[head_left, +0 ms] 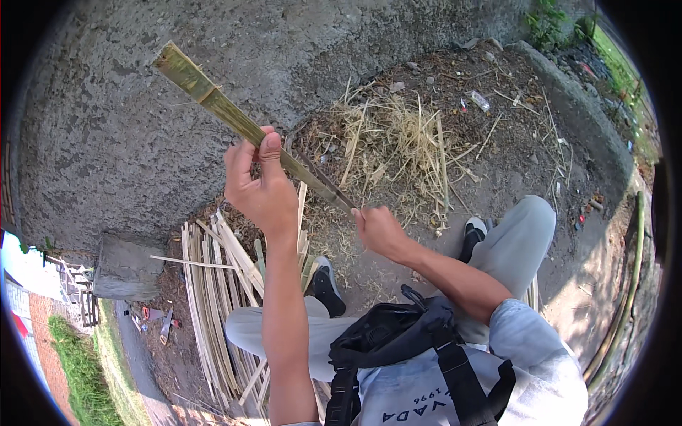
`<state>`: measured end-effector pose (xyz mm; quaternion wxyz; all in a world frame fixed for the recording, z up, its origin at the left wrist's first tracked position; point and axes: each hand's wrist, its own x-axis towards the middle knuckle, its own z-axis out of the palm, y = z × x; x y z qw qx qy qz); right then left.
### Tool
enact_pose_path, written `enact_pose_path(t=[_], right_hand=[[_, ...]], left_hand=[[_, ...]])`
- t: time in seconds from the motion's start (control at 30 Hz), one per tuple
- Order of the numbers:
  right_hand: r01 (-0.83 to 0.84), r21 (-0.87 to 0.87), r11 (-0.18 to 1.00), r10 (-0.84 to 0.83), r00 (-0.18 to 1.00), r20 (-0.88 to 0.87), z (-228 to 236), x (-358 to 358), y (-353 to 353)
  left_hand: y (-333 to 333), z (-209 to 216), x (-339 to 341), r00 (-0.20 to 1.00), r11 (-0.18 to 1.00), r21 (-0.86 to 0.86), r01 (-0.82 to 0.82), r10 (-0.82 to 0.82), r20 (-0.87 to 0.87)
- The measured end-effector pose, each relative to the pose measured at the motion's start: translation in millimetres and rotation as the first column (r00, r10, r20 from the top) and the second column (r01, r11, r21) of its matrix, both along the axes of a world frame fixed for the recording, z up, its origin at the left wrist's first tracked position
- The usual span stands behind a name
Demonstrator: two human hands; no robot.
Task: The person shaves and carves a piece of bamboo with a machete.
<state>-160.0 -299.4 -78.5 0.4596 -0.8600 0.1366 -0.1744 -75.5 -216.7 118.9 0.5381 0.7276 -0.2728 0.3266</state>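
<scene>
A long green-and-tan bamboo strip slants from the upper left down toward the middle. My left hand pinches it partway along, thumb on top and fingers beneath. Lower down, my right hand is closed round the handle of a knife, and the handle itself is hidden by the fingers. The narrow dark blade points back toward my left hand and lies along the strip's edge. Whether the blade is cutting into the bamboo cannot be made out. The strip's lower end reaches close to my right hand.
Many split bamboo strips lie in a pile at my left leg. A heap of pale shavings covers the ground ahead, beside a rough grey wall. A saw lies at far left, and long poles at far right.
</scene>
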Motion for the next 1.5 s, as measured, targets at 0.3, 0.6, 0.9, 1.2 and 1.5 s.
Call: enact_pose_path(t=[0.3, 0.6, 0.9, 1.2, 1.5], right_hand=[[-0.020, -0.006, 1.000, 0.019, 0.996, -0.082, -61, -2, -2], [-0.012, 0.014, 1.000, 0.015, 0.977, -0.214, -69, -8, 17], [0.011, 0.101, 0.995, 0.017, 0.964, -0.265, -67, -7, 8], [0.005, 0.073, 0.997, 0.031, 0.873, -0.486, -158, -21, 1], [-0.112, 0.152, 0.982, 0.133, 0.982, -0.134, -5, 11, 17]], left_hand=[[2, 2, 2, 0.999, 0.999, 0.013, -0.033, 0.033, -0.021], [5, 2, 9, 0.997, 0.996, -0.056, -0.068, 0.069, 0.020], [19, 0, 13, 0.999, 0.994, -0.103, -0.036, 0.033, -0.038], [32, 2, 30, 0.997, 0.982, -0.187, 0.024, -0.036, -0.062], [67, 20, 66, 0.798, 0.738, -0.450, 0.504, -0.597, -0.085]])
